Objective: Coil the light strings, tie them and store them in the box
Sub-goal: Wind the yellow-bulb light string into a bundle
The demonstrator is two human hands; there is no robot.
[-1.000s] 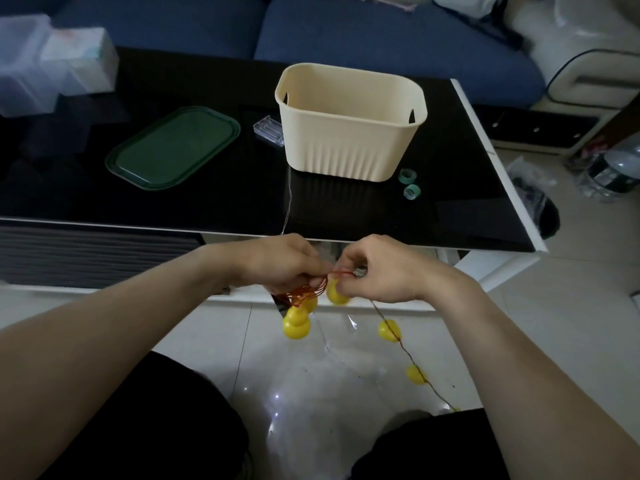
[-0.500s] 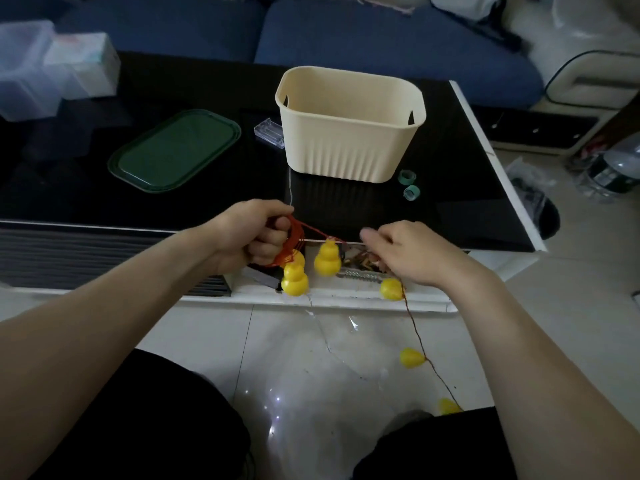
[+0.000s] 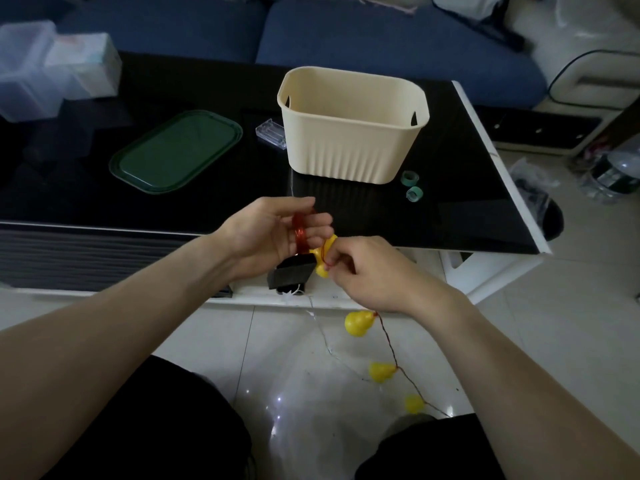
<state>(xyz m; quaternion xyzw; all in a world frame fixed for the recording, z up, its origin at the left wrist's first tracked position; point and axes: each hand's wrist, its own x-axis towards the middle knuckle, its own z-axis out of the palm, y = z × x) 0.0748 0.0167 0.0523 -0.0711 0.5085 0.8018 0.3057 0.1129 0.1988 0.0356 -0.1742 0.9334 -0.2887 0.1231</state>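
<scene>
Off the black table's (image 3: 467, 202) front edge, left hand (image 3: 273, 233) holds the coil (image 3: 299, 226), right hand (image 3: 367, 271) pinches the wire (image 3: 389, 341) (slack bulbs could snag).

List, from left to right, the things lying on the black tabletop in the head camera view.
Clear plastic tub → green lid → small clear case → cream box → two rolls of green tape.
</scene>
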